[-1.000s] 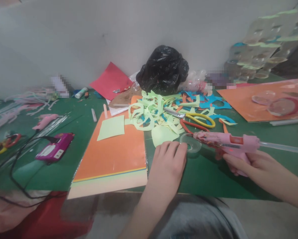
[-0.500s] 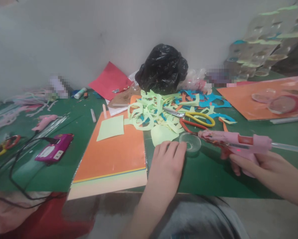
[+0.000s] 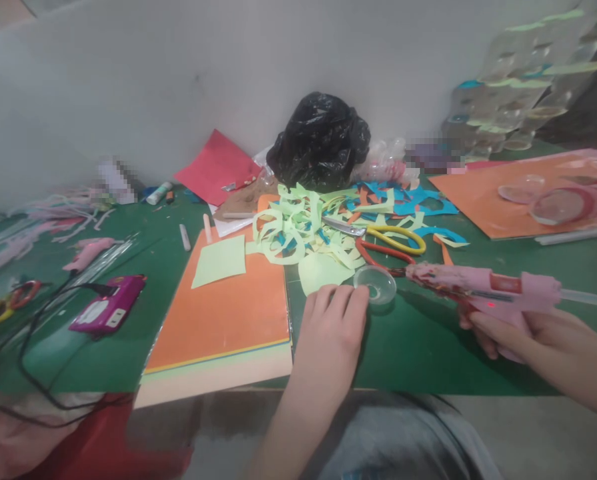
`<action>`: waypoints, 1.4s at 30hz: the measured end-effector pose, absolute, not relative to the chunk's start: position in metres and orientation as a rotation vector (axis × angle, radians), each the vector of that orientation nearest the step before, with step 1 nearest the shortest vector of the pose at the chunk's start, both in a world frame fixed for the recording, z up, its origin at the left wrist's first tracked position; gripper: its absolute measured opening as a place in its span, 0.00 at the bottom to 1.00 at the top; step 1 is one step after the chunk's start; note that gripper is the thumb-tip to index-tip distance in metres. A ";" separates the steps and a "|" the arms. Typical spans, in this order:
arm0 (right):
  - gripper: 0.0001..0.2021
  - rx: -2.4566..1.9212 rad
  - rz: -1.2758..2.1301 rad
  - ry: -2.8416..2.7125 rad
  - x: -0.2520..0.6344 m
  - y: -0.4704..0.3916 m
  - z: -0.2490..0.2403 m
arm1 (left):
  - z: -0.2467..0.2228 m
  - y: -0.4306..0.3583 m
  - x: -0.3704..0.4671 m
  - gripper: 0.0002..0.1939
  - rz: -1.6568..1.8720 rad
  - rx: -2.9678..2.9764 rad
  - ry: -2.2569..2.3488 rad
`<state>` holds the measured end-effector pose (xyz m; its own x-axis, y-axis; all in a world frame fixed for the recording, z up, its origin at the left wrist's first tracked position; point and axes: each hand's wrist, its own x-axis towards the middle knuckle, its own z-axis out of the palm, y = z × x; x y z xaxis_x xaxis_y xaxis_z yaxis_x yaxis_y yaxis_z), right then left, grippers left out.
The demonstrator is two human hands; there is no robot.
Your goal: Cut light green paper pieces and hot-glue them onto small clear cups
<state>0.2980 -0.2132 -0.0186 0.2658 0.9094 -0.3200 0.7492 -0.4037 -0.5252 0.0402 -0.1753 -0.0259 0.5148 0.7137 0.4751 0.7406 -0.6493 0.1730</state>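
Observation:
My left hand [image 3: 332,330] rests palm down at the table's front part, its fingers bent at the left rim of a small clear plastic cup [image 3: 382,285]. The thumb is hidden beneath the hand. In my right hand [image 3: 521,333] is a pink hot glue gun [image 3: 508,293], wrapped by the fingers at its handle. A red light glows on its side, and a clear glue stick [image 3: 586,298] sticks out of its back. The gun's nozzle points left, just right of the cup and apart from it. Behind the cup lie scissors [image 3: 396,239] with yellow and red handles.
Green paper scraps [image 3: 298,227] are heaped before a black plastic bag [image 3: 321,140]. Orange sheets [image 3: 228,313] lie left of my left hand. Farther left are a purple power strip [image 3: 109,305] and another pink glue gun [image 3: 91,253]. A cup structure [image 3: 518,87] stands back right.
The glue gun in my right hand has drawn a little to the right, away from the cup. My left hand stays beside the cup; the whole view has shifted slightly.

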 end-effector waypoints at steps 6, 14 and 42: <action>0.39 -2.290 0.854 -1.529 0.299 -0.214 -0.019 | -0.025 -0.175 0.041 0.14 -0.816 -2.673 -1.282; 0.38 -2.299 0.855 -1.524 0.301 -0.216 -0.019 | -0.026 -0.175 0.041 0.15 -0.809 -2.648 -1.270; 0.40 -2.106 0.772 -1.665 0.318 -0.221 -0.035 | -0.027 -0.174 0.042 0.16 -0.798 -2.661 -1.288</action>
